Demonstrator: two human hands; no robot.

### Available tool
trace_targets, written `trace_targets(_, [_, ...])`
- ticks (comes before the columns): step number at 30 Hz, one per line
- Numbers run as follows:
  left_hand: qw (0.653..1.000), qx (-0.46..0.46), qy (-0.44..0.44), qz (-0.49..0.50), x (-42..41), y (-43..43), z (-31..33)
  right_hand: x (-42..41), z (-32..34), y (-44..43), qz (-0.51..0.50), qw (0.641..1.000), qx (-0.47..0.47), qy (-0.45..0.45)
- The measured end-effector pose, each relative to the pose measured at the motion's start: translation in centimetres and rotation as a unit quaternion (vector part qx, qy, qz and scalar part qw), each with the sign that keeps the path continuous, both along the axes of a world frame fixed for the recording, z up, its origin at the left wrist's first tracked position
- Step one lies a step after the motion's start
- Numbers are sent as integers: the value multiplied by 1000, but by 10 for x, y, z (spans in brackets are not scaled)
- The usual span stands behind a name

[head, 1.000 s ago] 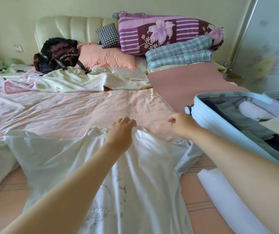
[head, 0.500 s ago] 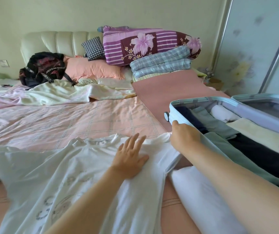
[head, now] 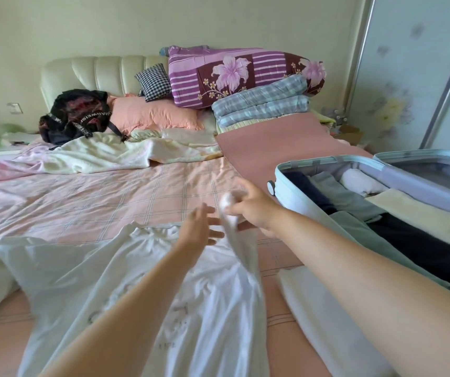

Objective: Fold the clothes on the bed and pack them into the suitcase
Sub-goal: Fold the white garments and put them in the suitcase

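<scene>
Right hand point(head: 255, 210) lifts the white T-shirt point(head: 142, 289) sleeve; left hand point(head: 198, 229) hovers open.

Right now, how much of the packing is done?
Done: folded clothes already lie in the open suitcase. In hand: the right hand pinches a lifted sleeve of the white T-shirt; the left hand is open beside it. Left: folding that shirt and packing it, plus the white bundle beside the suitcase.
</scene>
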State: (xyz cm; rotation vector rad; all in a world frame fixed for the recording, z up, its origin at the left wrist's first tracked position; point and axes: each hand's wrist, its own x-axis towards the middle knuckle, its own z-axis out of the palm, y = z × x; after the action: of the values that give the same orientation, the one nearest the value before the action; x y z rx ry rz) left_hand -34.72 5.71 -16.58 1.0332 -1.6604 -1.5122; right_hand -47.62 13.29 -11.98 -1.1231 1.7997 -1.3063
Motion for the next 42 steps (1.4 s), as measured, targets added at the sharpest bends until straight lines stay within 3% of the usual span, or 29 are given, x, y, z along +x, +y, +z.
trace_targets(2, [992,118,39,12,29,-15,5,13,4,-8,49,998,-19,-40])
trace_targets(5, [981,194,-4,4,73,-34,-5,20,1,-11,2,997,-8,72])
trace_targets(8, [983,49,-175,16,91,-40,-21,27,-22,-11,9,987,58,148])
trace_targets(10, [955,-61,-287,32,94,-39,-28,36,-39,-7,46,971,105,210])
trace_targets(12, [927,-152,-337,63,97,-40,-30,47,-52,-3,102,943,134,286])
trace_targets(16, [849,-256,-440,140,122,-54,-34,69,-71,-1,164,888,185,387])
trace_targets(17, [835,-289,-441,157,130,-57,-35,74,-75,-3,168,868,185,429])
trace_targets(19, [842,-395,-338,141,138,-61,-37,80,-81,-8,167,848,154,480])
trace_targets(21, [840,-477,-258,7,140,-57,-40,86,-86,-13,179,852,115,479])
trace_targets(24, [753,-505,-393,-154,143,-52,-48,94,-93,-18,214,861,109,449])
trace_targets(30, [700,-507,-503,-14,199,-76,-43,88,-92,-17,223,861,112,443])
trace_targets(31, [712,-506,-487,21,208,-76,-44,89,-93,-17,226,859,114,445])
trace_targets(33, [758,-528,-375,78,216,-70,-45,91,-94,-18,229,858,110,446])
trace_targets(35, [781,-544,-299,60,212,-53,-42,93,-94,-17,221,854,102,459])
trace_targets(37, [792,-509,-336,23,200,-34,-39,94,-93,-13,209,851,77,476])
trace_targets(40, [777,-389,-490,75,185,-21,-43,90,-92,-3,192,849,59,488])
trace_targets(42, [802,-304,-506,99,185,-21,-45,86,-90,3,183,842,65,503])
